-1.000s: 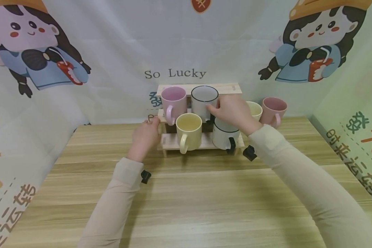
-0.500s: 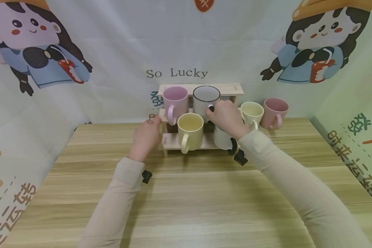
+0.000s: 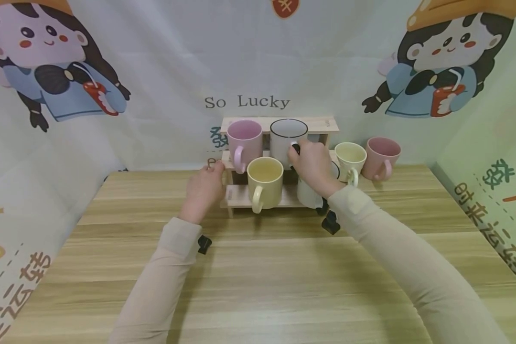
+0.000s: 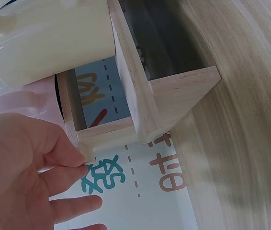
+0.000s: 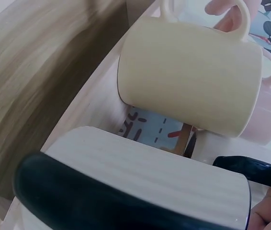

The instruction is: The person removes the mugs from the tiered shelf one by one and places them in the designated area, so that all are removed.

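Note:
A tiered wooden rack stands at the back of the table. My left hand pinches the left end of its middle shelf between thumb and forefinger, close to a pink mug. On that same shelf is a white mug with a dark rim. My right hand pinches this mug's black handle. Below, on the lowest shelf, sit a yellow mug and a second white mug with a black handle, partly covered by my right hand in the head view.
Right of the rack, a cream cup and a darker pink mug stand side by side. The wood-grain table stretches toward me. Printed cloth hangs behind and at both sides.
My right hand has shifted down and left from the white mug's side to its handle. The left hand keeps its place on the rack. The head view has shifted slightly.

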`<act>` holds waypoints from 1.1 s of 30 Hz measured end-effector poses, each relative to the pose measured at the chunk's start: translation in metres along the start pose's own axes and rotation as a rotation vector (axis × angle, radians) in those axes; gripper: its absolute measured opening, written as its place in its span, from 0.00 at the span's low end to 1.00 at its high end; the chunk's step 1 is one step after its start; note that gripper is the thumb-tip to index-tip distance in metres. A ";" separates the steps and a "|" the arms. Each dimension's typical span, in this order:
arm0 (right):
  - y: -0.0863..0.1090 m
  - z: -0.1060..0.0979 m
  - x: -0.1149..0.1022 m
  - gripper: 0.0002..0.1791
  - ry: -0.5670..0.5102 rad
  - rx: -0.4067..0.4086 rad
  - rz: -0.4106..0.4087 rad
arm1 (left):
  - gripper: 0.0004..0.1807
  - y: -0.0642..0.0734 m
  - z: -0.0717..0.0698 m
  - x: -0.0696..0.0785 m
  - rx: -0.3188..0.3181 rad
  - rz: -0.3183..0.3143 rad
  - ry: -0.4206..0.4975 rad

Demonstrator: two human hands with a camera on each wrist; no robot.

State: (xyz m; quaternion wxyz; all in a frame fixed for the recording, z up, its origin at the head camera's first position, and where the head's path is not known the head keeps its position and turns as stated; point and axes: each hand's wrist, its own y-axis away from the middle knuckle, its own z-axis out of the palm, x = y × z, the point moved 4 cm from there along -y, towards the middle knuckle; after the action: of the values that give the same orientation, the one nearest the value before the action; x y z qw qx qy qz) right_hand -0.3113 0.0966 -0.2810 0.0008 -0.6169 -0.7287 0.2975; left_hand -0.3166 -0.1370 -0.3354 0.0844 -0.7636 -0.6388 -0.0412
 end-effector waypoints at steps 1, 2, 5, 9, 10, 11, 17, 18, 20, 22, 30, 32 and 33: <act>0.000 -0.001 0.000 0.16 -0.004 0.014 -0.006 | 0.21 0.000 0.000 0.000 0.001 0.000 -0.002; -0.001 -0.002 0.000 0.17 -0.012 0.026 -0.013 | 0.21 0.000 0.000 0.000 0.001 0.001 -0.004; -0.002 -0.004 0.000 0.17 -0.039 0.055 -0.027 | 0.22 -0.001 0.000 0.000 -0.004 -0.002 -0.012; -0.004 -0.009 0.000 0.18 -0.063 0.091 -0.037 | 0.23 -0.001 -0.001 0.000 -0.014 -0.006 -0.013; -0.005 -0.010 0.000 0.18 -0.066 0.098 -0.038 | 0.23 0.000 -0.001 0.000 -0.014 -0.005 -0.014; -0.005 -0.012 -0.001 0.17 -0.071 0.104 -0.038 | 0.23 0.000 -0.001 0.000 -0.014 -0.006 -0.015; -0.005 -0.022 -0.002 0.16 -0.107 0.151 -0.026 | 0.24 0.001 -0.001 0.000 -0.019 -0.016 -0.004; -0.005 -0.024 -0.001 0.16 -0.114 0.164 -0.027 | 0.25 0.001 -0.001 0.000 -0.021 -0.018 -0.002; -0.004 -0.027 0.000 0.16 -0.120 0.199 -0.035 | 0.25 0.001 -0.001 0.000 -0.024 -0.019 0.001; -0.003 -0.031 0.002 0.16 -0.123 0.228 -0.048 | 0.25 0.001 -0.001 0.001 -0.020 -0.017 0.000; -0.001 -0.045 0.014 0.15 -0.130 0.276 -0.044 | 0.23 0.001 -0.003 0.002 -0.017 -0.010 -0.001; 0.000 -0.047 0.018 0.15 -0.139 0.266 -0.022 | 0.23 0.001 -0.002 0.002 -0.024 -0.010 -0.003; 0.001 -0.048 0.021 0.15 -0.141 0.261 -0.011 | 0.24 0.001 -0.002 0.002 -0.028 -0.012 -0.005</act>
State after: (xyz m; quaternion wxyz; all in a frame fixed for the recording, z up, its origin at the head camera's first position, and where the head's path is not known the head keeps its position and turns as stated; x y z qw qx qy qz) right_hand -0.2979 0.1362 -0.2499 0.0316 -0.5849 -0.6855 0.4325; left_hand -0.3153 -0.1359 -0.3330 0.0718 -0.7610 -0.6429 -0.0488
